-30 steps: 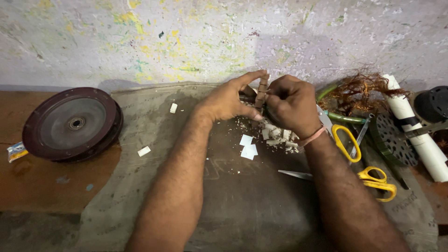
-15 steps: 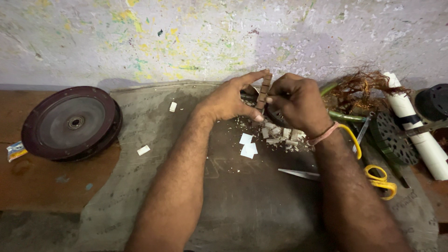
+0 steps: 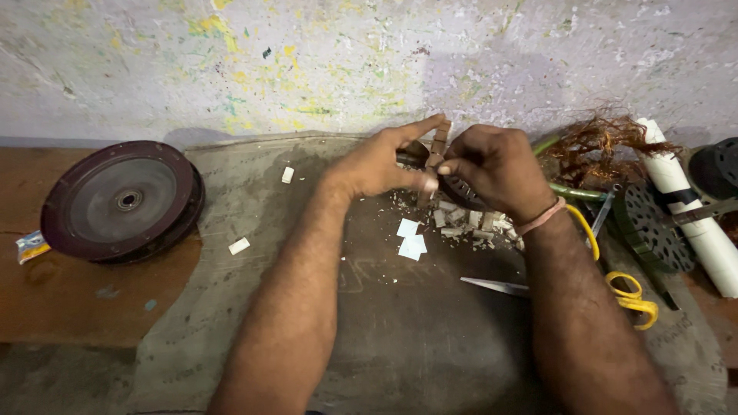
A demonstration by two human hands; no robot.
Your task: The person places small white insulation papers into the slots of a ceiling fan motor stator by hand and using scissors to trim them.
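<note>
Both of my hands meet near the wall at the back of a grey cloth mat [image 3: 415, 338]. My left hand [image 3: 380, 163] and my right hand [image 3: 496, 169] together grip a small dark round part with a brown ribbed strip [image 3: 440, 142] sticking up between the fingers. Most of the part is hidden by my fingers. Below the hands lies a pile of small brownish and white paper scraps [image 3: 461, 219], with two white squares [image 3: 410, 238] beside it.
A dark round metal disc [image 3: 123, 200] lies at the left on the wooden bench. Yellow-handled scissors [image 3: 615, 284] rest under my right forearm. A tangle of copper wire [image 3: 600, 146], a white tube [image 3: 688, 204] and black perforated discs [image 3: 653, 227] sit at the right.
My hands have stayed in the same spot, with slight finger movement around the held part. My right forearm has shifted a little left over the scissors.
</note>
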